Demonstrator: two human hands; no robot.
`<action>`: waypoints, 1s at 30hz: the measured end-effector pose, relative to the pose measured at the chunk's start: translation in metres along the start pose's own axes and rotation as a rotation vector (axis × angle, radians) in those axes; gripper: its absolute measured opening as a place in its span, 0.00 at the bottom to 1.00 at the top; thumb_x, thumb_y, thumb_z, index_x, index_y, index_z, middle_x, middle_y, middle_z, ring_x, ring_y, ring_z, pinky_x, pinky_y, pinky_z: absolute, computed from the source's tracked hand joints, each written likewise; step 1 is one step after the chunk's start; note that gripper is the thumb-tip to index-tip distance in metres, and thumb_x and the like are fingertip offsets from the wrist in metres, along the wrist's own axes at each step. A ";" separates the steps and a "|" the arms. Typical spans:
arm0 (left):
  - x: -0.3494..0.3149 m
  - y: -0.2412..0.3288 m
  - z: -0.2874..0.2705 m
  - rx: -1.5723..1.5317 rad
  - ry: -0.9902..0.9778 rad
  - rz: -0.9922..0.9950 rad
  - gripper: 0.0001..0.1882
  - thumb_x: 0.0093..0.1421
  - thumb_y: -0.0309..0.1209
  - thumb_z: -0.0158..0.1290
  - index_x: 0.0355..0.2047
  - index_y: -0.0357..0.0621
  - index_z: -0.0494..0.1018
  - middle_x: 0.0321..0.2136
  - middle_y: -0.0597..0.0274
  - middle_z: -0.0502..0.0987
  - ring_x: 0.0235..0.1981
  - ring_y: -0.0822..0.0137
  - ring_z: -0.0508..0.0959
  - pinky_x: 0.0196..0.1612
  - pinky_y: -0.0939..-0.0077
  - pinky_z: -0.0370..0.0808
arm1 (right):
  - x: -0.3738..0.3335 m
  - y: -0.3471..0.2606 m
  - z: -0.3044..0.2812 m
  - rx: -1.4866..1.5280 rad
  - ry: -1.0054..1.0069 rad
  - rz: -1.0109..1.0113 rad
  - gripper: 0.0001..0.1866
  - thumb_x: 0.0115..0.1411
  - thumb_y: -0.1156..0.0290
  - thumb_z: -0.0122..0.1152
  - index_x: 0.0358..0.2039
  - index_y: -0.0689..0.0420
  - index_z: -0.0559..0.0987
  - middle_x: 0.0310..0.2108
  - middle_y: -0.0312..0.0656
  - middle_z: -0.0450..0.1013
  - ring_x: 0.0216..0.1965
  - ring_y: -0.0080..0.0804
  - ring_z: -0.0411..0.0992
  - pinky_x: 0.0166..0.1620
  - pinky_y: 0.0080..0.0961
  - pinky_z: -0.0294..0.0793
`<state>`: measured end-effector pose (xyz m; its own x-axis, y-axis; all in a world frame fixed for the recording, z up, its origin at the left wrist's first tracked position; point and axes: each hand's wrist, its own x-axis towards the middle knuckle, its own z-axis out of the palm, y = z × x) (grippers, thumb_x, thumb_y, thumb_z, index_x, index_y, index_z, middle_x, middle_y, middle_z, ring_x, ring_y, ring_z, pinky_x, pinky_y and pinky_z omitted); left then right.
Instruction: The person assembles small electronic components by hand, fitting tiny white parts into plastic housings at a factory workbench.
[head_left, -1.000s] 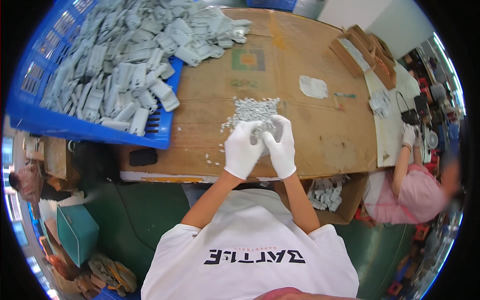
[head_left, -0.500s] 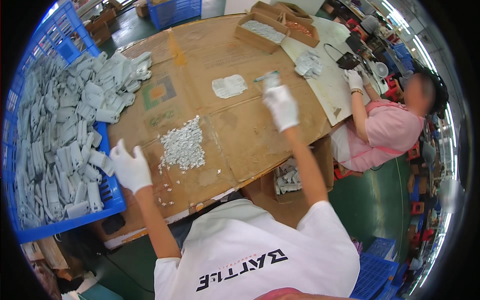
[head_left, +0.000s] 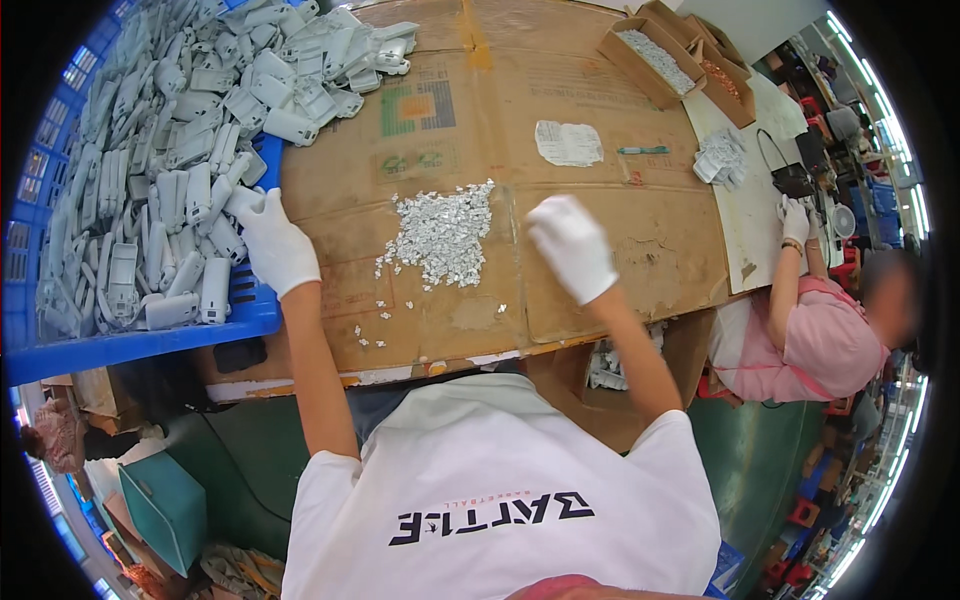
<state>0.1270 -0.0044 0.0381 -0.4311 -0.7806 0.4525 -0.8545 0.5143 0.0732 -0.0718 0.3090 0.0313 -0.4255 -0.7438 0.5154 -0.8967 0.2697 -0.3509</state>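
My gloved left hand (head_left: 278, 243) is at the right edge of a blue plastic crate (head_left: 262, 318). Its thumb and fingers close around the end of a white plastic casing (head_left: 243, 201) at the heap's edge. Many similar casings (head_left: 205, 145) fill the crate and spill past its far side. Over the cardboard sheet (head_left: 600, 290), my gloved right hand (head_left: 572, 250) hovers just right of a pile of small silvery metal pieces (head_left: 443, 233). Motion smears its fingers, and nothing shows in them.
A creased white paper (head_left: 569, 143) and a teal pen (head_left: 643, 150) lie farther back. At the far right are cardboard trays (head_left: 655, 62) of small parts and a stack of pale casings (head_left: 720, 160). A co-worker in pink (head_left: 815, 335) sits to the right.
My right hand has come back from beside the pen toward the metal pile. My left hand has moved from beside the crate onto a casing. The whole view has shifted.
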 end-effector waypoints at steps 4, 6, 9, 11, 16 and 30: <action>-0.036 0.009 -0.005 -0.220 -0.021 0.190 0.21 0.59 0.21 0.50 0.52 0.54 0.72 0.48 0.53 0.71 0.41 0.51 0.77 0.45 0.57 0.76 | -0.007 -0.041 0.051 0.115 0.019 0.114 0.09 0.53 0.76 0.66 0.36 0.52 0.79 0.36 0.38 0.75 0.38 0.38 0.76 0.40 0.31 0.77; -0.056 0.015 -0.015 -0.335 -0.089 0.282 0.26 0.58 0.21 0.52 0.56 0.56 0.71 0.46 0.56 0.72 0.42 0.53 0.77 0.45 0.58 0.76 | -0.006 -0.043 0.057 0.054 0.054 0.116 0.09 0.54 0.77 0.65 0.36 0.51 0.79 0.34 0.36 0.74 0.36 0.36 0.76 0.37 0.31 0.76; -0.069 0.011 -0.019 -0.444 -0.184 0.333 0.27 0.56 0.21 0.54 0.56 0.56 0.70 0.43 0.59 0.74 0.43 0.54 0.77 0.46 0.59 0.76 | -0.004 -0.031 0.061 -0.079 0.037 0.029 0.07 0.53 0.74 0.64 0.33 0.50 0.77 0.33 0.34 0.72 0.34 0.33 0.74 0.34 0.31 0.77; -0.071 -0.002 -0.010 -0.553 -0.252 0.382 0.22 0.54 0.21 0.56 0.50 0.52 0.74 0.42 0.59 0.76 0.43 0.54 0.77 0.46 0.60 0.76 | -0.007 -0.032 0.058 -0.118 0.038 -0.002 0.06 0.52 0.74 0.62 0.31 0.50 0.77 0.32 0.34 0.71 0.33 0.33 0.74 0.33 0.31 0.77; -0.061 -0.017 0.000 -0.451 -0.097 0.483 0.10 0.54 0.24 0.56 0.38 0.46 0.78 0.41 0.58 0.77 0.43 0.55 0.77 0.45 0.63 0.76 | -0.010 -0.027 0.045 -0.301 -0.027 0.067 0.06 0.52 0.76 0.60 0.31 0.50 0.76 0.32 0.34 0.70 0.34 0.33 0.73 0.34 0.30 0.77; -0.050 -0.002 -0.005 -0.451 -0.395 0.351 0.08 0.61 0.30 0.54 0.41 0.49 0.78 0.35 0.52 0.78 0.39 0.48 0.79 0.42 0.56 0.76 | 0.027 -0.022 0.041 -0.271 -0.328 -0.321 0.03 0.52 0.74 0.58 0.28 0.52 0.76 0.31 0.37 0.70 0.37 0.34 0.73 0.40 0.29 0.75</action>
<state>0.1514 0.0356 0.0201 -0.8064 -0.5678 0.1655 -0.4781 0.7905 0.3828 -0.0583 0.2581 0.0212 -0.1028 -0.9553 0.2772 -0.9933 0.1131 0.0216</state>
